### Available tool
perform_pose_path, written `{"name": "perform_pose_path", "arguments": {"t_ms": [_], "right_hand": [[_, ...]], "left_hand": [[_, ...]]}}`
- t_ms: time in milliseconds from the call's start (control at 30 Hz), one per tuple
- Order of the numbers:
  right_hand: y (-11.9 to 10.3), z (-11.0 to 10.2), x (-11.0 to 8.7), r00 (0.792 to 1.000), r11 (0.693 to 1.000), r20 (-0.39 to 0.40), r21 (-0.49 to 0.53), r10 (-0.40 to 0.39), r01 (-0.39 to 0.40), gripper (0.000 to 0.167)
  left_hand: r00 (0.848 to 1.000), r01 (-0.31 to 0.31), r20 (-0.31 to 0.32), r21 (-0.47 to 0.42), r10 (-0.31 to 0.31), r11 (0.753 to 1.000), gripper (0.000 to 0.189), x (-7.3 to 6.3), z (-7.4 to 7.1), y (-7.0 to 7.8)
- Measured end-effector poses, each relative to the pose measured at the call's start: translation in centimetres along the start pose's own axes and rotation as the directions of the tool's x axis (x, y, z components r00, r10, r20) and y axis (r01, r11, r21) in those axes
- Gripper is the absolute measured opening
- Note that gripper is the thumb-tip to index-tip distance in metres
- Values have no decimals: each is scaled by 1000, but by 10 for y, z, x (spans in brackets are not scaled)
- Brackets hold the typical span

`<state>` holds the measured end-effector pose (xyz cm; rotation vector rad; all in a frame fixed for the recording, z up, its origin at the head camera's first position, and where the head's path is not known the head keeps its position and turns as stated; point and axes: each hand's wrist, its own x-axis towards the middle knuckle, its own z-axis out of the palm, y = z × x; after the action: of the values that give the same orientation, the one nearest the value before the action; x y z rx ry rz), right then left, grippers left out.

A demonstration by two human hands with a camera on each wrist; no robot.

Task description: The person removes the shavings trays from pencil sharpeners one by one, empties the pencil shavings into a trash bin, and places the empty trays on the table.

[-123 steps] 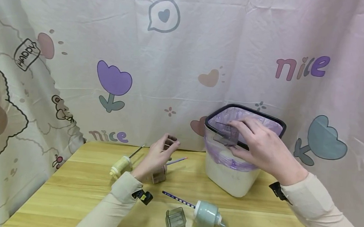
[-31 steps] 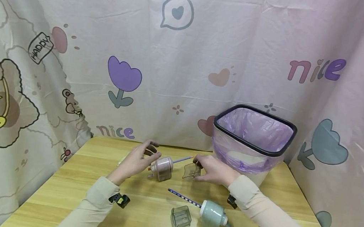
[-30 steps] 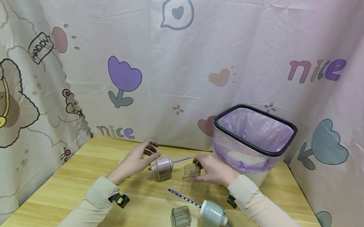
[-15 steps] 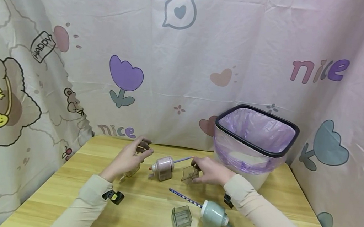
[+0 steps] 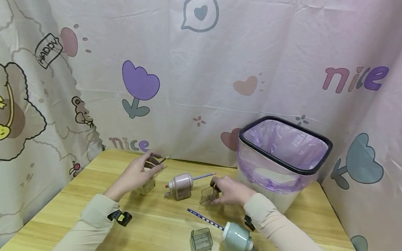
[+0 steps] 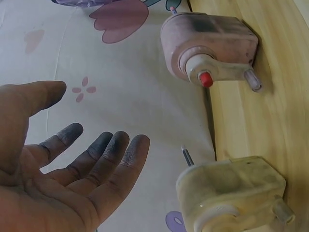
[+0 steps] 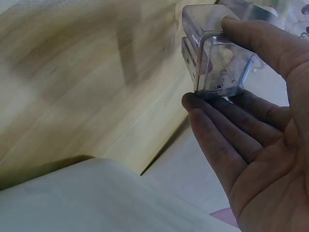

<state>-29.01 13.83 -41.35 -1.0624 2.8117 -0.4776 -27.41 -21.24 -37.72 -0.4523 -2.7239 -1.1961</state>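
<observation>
My right hand (image 5: 233, 191) pinches a clear plastic shavings drawer (image 7: 227, 72) between thumb and fingertips, low over the table right of the pink pencil sharpener (image 5: 182, 186). A pencil (image 5: 203, 176) sticks out of that sharpener. My left hand (image 5: 136, 175) hovers by the yellow pencil sharpener (image 6: 236, 193), partly covering it in the head view; its fingers are spread and hold nothing. Dark grey smudges mark the left fingertips (image 6: 133, 152). A thin pencil (image 6: 187, 155) pokes from the yellow sharpener.
Nearer the front lies a blue-green pencil sharpener (image 5: 236, 240) with a dotted blue pencil (image 5: 205, 219) in it. Beside it sits another clear drawer (image 5: 201, 240). A bin (image 5: 274, 188) with a purple liner stands at the back right, against the printed curtain (image 5: 198, 70).
My right hand has come down from over the bin to the table with the drawer. My left hand has shifted left from the pink sharpener toward the yellow one.
</observation>
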Motion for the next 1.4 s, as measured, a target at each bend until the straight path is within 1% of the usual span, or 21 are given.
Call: {"name": "perform_pose_path", "arguments": {"t_ms": [233,467,667,833,1033,1200,1400], "right_hand": [[0,3,2,1000,1000,5,-9,-2,2,53],[0,5,4,1000,1000,9,-18,9,-9,52],[-2,4,5,1000,1000,17,-13,22,-22,50],[-3,4,5,999,999,21,-11,46,-45,47],[-5,4,5,996,996,34,-14,88,-88,48],[-7,4,5,989,991,70,15,131,-132,49],[-7,7,8,982,987,100,16,157,-160,50]], "left_hand": [[1000,-15,-18,29,15,999,47,-2,-4,-6],[1000,-6,-27,15,6,1000,44,-6,-6,-11],[999,-11,-40,30,12,999,44,-8,-8,-15],[998,-22,-63,65,26,998,46,-9,-11,-16],[994,-28,-99,107,39,994,44,-10,-14,-16],[992,-29,-116,149,46,988,44,-11,-15,-17],[986,-56,-145,196,85,979,42,-14,-16,-24]]}}
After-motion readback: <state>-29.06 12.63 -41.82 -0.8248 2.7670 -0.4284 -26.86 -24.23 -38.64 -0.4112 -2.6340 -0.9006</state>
